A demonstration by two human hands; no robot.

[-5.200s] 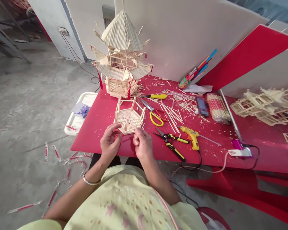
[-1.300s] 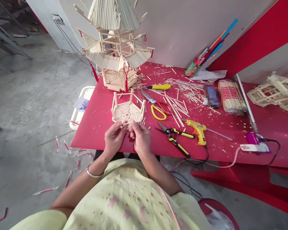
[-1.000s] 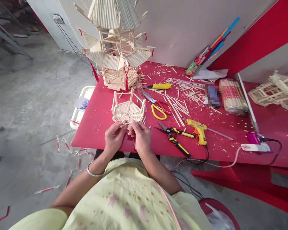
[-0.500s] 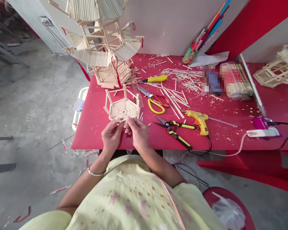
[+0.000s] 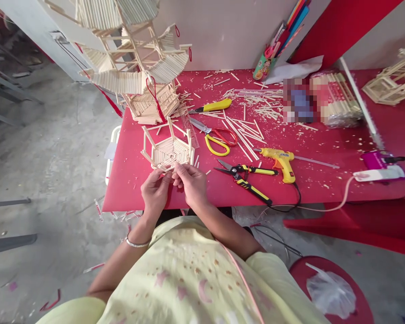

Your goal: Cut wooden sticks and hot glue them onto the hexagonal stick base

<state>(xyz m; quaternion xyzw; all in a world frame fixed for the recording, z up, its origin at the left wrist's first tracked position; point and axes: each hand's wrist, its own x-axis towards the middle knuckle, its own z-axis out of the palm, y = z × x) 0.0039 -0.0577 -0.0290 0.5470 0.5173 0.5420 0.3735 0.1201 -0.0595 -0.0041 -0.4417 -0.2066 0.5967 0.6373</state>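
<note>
A small hexagonal frame of thin wooden sticks (image 5: 173, 152), with short uprights at its corners, sits near the front of the red table. At its near side, my left hand (image 5: 155, 190) is closed, thumb and forefinger pinching a thin wooden stick (image 5: 169, 169). My right hand (image 5: 193, 183) is closed beside it, its fingertips on the same stick. The fingers partly hide the stick and the frame's near edge; whether the two are joined cannot be told. Behind the frame stands a tall stick pagoda (image 5: 130, 82) with red tassels.
Right of the frame lie scissors (image 5: 217, 143), a yellow utility knife (image 5: 216, 105), pruning shears (image 5: 245, 173) and a corded glue gun (image 5: 283, 163). Loose sticks (image 5: 241, 135) are scattered behind them. A wrapped stick bundle (image 5: 337, 99) and a power strip (image 5: 378, 173) are farther right.
The whole view has shifted slightly as the head moved. Both hands stay pinched at the frame's near side, with hardly any movement relative to it.
</note>
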